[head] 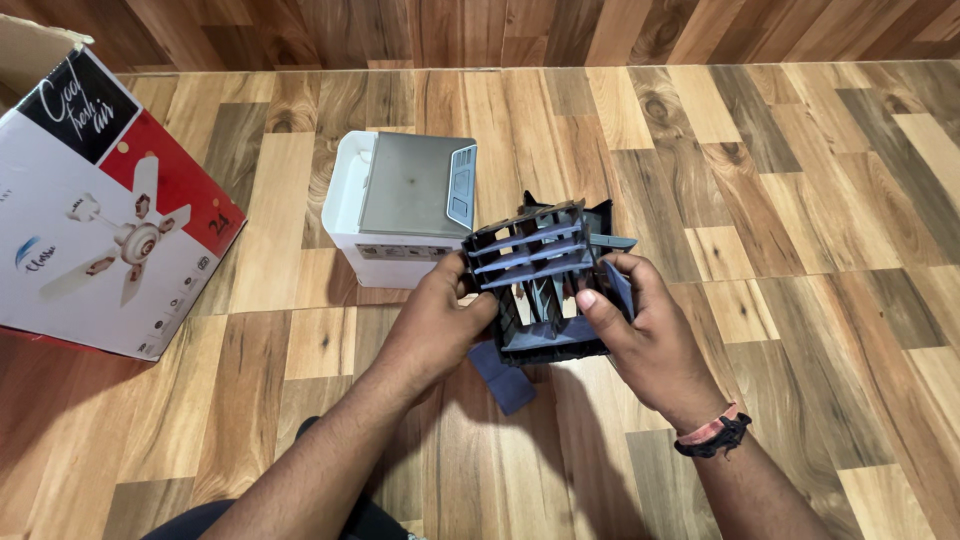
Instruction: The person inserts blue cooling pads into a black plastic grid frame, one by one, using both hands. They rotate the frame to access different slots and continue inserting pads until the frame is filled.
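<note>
hands meet over a dark grey plastic louvre grille with slatted vanes (535,285), which is held up off the wood-pattern plank floor (800,200) in front of the person. left hand (435,320) closes around the grille's left edge, thumb on the front face and fingers wrapped behind; right hand (630,330) grips the right side, thumb pressed onto a vertical vane near the middle, fingers curled round the back. both grips are firm and closed on the part — neither hand is free. a black and red cord bracelet (712,433) sits on the right wrist.

judging by how things lie, the grille is already off the small white box-shaped air cooler with a grey top panel (405,210), which stands just behind the hands, apart from the grille; a gap shows between the two. some slats look seated in the frame, others sit askew, and a blue-grey flat piece (505,380) hangs below the grille, so the vane work seems part done. whether anything is yet to go back on the cooler cannot be told.

open floor runs wide to the right and ahead. on the left a large white, red and black cardboard box with a ceiling fan picture (100,220) stands well apart — it bounds that side.
</note>
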